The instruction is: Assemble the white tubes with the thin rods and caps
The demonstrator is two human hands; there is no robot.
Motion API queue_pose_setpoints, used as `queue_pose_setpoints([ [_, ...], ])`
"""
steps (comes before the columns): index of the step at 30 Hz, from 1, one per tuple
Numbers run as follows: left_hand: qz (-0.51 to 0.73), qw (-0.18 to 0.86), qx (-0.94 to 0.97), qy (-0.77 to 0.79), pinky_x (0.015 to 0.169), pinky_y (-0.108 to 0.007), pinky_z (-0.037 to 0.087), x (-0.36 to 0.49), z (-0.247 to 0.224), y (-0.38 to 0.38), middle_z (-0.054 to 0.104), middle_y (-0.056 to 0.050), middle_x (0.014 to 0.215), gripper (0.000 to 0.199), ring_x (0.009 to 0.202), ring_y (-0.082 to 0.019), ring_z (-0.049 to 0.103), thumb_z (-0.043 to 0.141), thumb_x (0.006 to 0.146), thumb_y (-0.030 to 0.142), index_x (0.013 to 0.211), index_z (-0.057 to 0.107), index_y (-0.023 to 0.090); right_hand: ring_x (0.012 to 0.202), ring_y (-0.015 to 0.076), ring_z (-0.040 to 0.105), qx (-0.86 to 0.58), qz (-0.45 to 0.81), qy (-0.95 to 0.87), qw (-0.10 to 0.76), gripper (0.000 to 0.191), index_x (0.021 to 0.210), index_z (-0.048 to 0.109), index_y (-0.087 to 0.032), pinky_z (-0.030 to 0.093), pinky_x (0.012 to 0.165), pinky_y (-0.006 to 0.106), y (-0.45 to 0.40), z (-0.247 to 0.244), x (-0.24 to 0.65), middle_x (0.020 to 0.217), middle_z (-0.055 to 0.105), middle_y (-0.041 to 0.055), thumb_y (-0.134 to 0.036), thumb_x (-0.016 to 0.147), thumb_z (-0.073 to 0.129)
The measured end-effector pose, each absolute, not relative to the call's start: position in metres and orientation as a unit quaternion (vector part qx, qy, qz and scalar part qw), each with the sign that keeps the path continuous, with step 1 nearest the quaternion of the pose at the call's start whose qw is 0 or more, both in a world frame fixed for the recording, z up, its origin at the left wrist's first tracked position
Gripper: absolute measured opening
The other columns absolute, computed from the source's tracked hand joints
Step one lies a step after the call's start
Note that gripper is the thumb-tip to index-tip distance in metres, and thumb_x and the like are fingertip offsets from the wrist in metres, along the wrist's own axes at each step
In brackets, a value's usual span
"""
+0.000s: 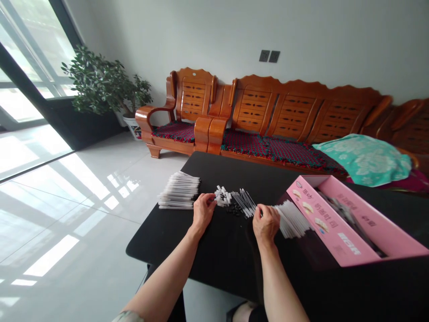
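Observation:
My left hand point(203, 211) has its thumb and fingertips pinched together at the left edge of a small heap of short white caps point(222, 196); whatever is between them is too small to make out. My right hand point(266, 222) is closed too, thumb against fingers, between a fan of thin pen refills point(244, 202) and a row of white pen barrels point(293, 219). What it grips is hidden. Small black plugs point(237, 210) lie scattered between the hands. Left of my left hand, a neat stack of white pens point(179, 191) lies with dark ends toward the right.
All of this rests on a black table point(221, 255). An open pink box point(330, 228) with dark and pale items inside stands at the right. Behind are a wooden bench point(288, 112), a turquoise cloth point(368, 158) and a potted plant point(103, 85).

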State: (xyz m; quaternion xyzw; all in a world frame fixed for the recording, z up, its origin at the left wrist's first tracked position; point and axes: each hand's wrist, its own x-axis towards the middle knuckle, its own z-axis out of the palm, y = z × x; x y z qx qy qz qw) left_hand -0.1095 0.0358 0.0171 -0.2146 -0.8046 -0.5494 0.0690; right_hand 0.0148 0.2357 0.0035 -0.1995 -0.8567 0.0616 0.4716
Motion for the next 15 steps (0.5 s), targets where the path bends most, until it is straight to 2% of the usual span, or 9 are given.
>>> queue_pose_setpoints([
  [4,-0.437,0.092,-0.248,-0.860,0.070,-0.026,0.047,-0.114,0.034,0.012,0.065,-0.002,0.080,0.011,0.070,-0.015,0.061,0.061,0.082,0.018,0.083,0.071,0.022,0.078,0.0209,0.054,-0.197,0.060,-0.858,0.470,0.017,0.084,0.064,-0.017,0.036,0.077,0.033,0.235,0.003,0.015,0.077,0.063,0.0072,-0.020,0.089,0.048],
  [15,-0.212,0.111,-0.237,-0.942,0.062,-0.025,0.041,-0.114,0.021,-0.071,0.065,-0.003,0.102,0.020,0.076,-0.018,0.064,0.050,0.091,0.025,0.098,0.068,0.024,0.076,0.0207,0.054,-0.202,0.062,-0.856,0.472,0.016,0.082,0.064,-0.016,0.036,0.076,0.033,0.238,-0.001,0.014,0.075,0.062,0.0067,-0.020,0.088,0.049],
])
